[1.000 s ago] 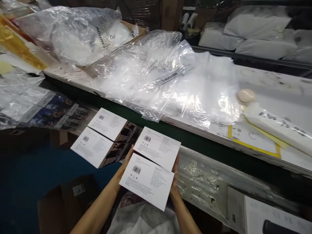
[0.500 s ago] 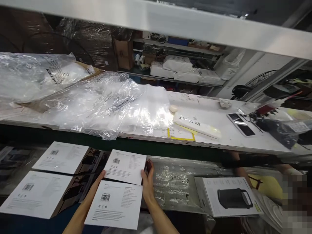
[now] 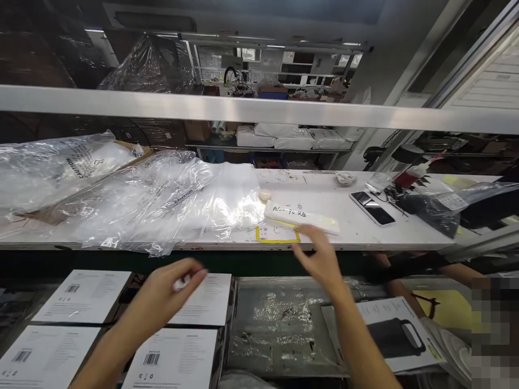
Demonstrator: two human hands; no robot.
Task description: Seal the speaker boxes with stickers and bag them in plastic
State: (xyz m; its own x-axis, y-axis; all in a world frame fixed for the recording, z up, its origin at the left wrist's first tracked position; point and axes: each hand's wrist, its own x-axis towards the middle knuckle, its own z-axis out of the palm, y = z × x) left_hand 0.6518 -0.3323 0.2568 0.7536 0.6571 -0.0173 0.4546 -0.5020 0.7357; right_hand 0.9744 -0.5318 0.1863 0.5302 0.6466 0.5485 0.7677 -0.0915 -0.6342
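Both my hands hover above the boxes and hold nothing. My left hand [image 3: 172,285] is blurred, with loosely bent fingers, just above a white barcode box [image 3: 211,302]. A second white box [image 3: 174,359] lies nearer me, partly under my forearm. My right hand [image 3: 320,258] is open with fingers spread, raised in front of the edge of the white table [image 3: 405,237]. It is close to a yellow tape square [image 3: 278,235] and a long white packet with handwriting [image 3: 302,219].
Two more white boxes [image 3: 83,289] [image 3: 38,359] lie at the left. Clear plastic bags [image 3: 154,202] cover the table's left half. A phone [image 3: 372,208] lies at the right. A box picturing a black device [image 3: 399,335] and a co-worker's arm [image 3: 409,265] are lower right. A metal rail [image 3: 259,111] crosses overhead.
Both hands have let go of the two white boxes, which now lie beside the other pair. The hands rose, the right moving toward the table. The view tilted upward.
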